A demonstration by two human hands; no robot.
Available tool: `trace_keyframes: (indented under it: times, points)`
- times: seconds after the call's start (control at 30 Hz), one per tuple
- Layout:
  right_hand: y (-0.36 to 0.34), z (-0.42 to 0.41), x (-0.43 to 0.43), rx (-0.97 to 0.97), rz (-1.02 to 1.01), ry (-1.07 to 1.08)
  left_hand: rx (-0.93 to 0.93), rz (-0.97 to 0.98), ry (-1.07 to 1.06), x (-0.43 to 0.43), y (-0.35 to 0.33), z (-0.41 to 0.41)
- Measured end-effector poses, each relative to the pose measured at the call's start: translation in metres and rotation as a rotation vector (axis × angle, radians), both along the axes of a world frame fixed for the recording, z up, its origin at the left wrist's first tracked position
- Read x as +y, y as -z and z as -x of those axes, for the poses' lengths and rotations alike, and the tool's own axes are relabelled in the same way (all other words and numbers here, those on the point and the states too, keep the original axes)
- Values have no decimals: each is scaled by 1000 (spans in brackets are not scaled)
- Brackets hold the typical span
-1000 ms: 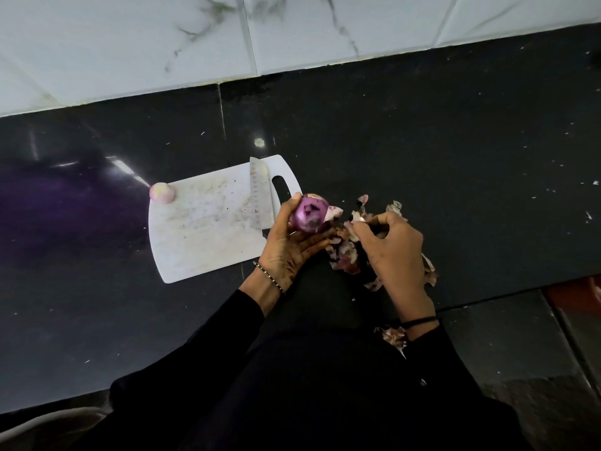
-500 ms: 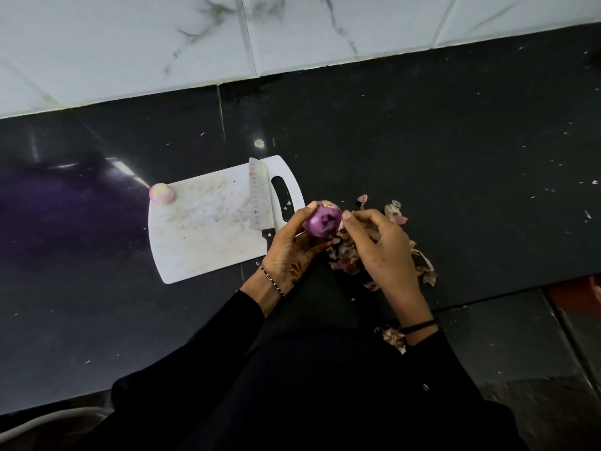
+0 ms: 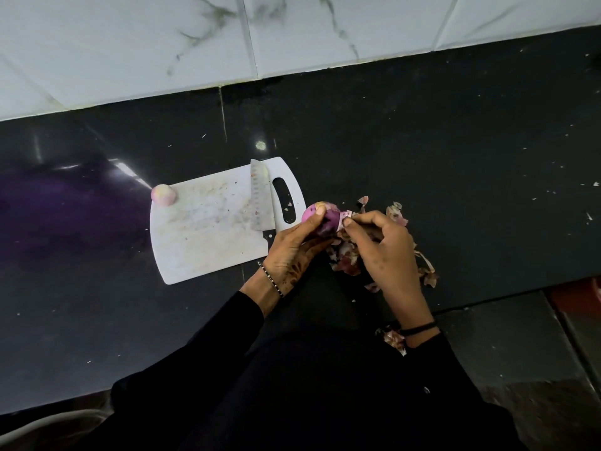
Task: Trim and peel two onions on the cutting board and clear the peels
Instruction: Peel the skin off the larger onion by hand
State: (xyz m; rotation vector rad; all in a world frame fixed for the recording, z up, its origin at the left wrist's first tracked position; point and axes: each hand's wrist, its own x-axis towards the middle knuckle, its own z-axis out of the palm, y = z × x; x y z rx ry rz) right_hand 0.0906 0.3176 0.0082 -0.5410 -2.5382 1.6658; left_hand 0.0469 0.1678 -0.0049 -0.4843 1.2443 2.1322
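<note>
My left hand (image 3: 294,247) grips a purple onion (image 3: 327,219) just off the right edge of the white cutting board (image 3: 201,242). My right hand (image 3: 382,247) pinches a strip of skin at the onion's right end with thumb and forefinger. A pale peeled onion (image 3: 163,194) sits at the board's far left corner. A knife (image 3: 260,198) lies on the board beside its handle slot, blade pointing away from me. Loose peels (image 3: 346,263) are heaped on the black counter under and around my right hand.
The black counter (image 3: 455,157) stretches right and left, backed by white marble tiles (image 3: 292,34). More peel scraps (image 3: 427,275) lie near the counter's front edge, and one bit (image 3: 393,338) clings by my right wrist. Dark floor tiles show at lower right.
The onion has turned in my left hand and shifted slightly right. My right hand rose from the peel pile to the onion and now pinches skin at its end.
</note>
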Motion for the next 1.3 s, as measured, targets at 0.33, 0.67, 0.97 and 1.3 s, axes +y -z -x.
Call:
trace_keyframes:
  times: [0.33, 0.67, 0.97, 1.3]
  points:
    - [-4, -2, -1, -10, 279, 108, -30, -64, -23, 0, -3, 1]
    - [-10, 1, -4, -57, 615, 276, -85, -169, -52, 0, -8, 2]
    - [-7, 1, -7, -21, 471, 296, -125, -169, -52, 0, 0, 2]
    - [-1, 3, -5, -18, 526, 352, -215, -175, -56, -2, 2, 4]
